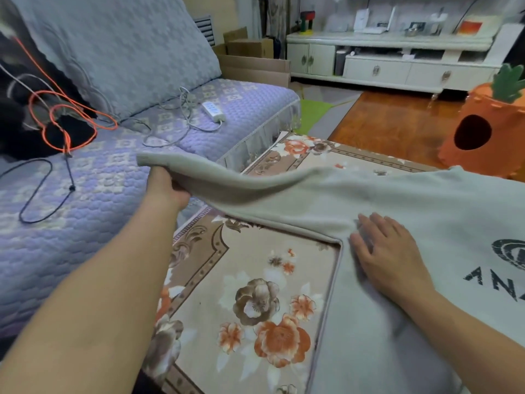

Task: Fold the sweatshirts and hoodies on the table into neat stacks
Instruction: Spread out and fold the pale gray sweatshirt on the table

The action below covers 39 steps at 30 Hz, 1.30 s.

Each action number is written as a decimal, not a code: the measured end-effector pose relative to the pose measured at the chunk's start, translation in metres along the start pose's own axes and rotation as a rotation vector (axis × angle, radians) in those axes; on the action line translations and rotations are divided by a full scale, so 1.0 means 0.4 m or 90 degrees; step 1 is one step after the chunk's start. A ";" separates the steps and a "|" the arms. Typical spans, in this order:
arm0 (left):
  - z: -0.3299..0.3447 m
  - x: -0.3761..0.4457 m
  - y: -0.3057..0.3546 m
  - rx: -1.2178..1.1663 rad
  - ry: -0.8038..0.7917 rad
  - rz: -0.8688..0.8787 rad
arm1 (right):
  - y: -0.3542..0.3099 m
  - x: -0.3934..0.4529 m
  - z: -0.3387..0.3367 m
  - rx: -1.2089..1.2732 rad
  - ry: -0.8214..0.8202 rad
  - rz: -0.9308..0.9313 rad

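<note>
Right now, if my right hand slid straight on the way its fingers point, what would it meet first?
Probably the sleeve where it joins the sweatshirt. The right hand lies flat on the sweatshirt, fingers pointing up-left toward that raised sleeve, which the left hand holds up. Depth is unclear.

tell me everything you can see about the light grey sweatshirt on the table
The sweatshirt is pale grey-green, of soft knit or fleece by its look, with a dark printed logo and partly cut-off letters on the chest. Its body lies spread flat on the floral tablecloth, running out of view at right. One sleeve is lifted off the table and stretched toward the sofa, ribbed cuff at the end. The left hand grips that sleeve near the cuff; the right hand presses flat near the armpit.
</note>
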<state>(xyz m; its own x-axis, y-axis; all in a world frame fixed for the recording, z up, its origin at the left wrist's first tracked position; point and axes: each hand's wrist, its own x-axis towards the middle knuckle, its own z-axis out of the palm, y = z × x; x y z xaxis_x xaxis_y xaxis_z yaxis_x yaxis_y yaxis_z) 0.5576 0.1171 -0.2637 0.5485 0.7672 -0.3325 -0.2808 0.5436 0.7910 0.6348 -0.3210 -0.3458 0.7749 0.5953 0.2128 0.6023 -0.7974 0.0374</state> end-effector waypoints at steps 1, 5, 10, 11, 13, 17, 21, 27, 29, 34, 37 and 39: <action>-0.011 -0.001 -0.009 0.021 -0.013 -0.020 | 0.004 0.003 0.009 -0.002 -0.020 -0.010; -0.024 0.007 0.017 0.011 0.036 -0.011 | 0.017 0.003 0.022 -0.075 0.012 -0.108; -0.017 -0.011 0.110 0.020 0.144 0.102 | 0.016 0.010 0.012 -0.105 -0.016 -0.143; -0.036 -0.005 0.109 0.044 0.152 0.083 | 0.017 0.011 0.017 -0.115 -0.006 -0.153; -0.089 0.009 0.090 0.170 0.196 0.012 | 0.014 0.005 0.010 -0.104 -0.011 -0.151; -0.123 -0.039 -0.026 0.627 0.335 0.082 | -0.005 0.021 0.010 -0.099 0.006 -0.146; 0.012 -0.189 -0.252 1.079 -0.110 0.338 | -0.014 0.021 0.014 -0.050 0.017 -0.091; 0.201 -0.451 -0.495 1.229 -0.589 0.438 | -0.006 -0.008 -0.036 0.080 0.014 0.189; 0.191 -0.432 -0.492 1.316 -0.579 0.389 | 0.015 -0.026 -0.066 0.113 -0.044 0.200; 0.220 -0.403 -0.446 1.443 -0.525 0.209 | 0.258 -0.202 -0.182 0.029 -0.076 0.244; 0.288 -0.515 -0.490 1.467 -0.412 0.255 | 0.469 -0.412 -0.246 0.007 -0.143 0.431; 0.297 -0.615 -0.527 1.392 -0.399 0.429 | 0.565 -0.548 -0.253 0.022 -0.205 0.513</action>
<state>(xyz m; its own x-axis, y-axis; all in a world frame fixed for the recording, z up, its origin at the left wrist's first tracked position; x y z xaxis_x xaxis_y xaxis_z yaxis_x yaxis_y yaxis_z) 0.5757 -0.2266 -0.2875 0.9677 0.2334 -0.0954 0.2340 -0.9722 -0.0055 0.5815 -0.6417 -0.2853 0.9814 -0.1464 -0.1245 -0.1519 -0.9877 -0.0362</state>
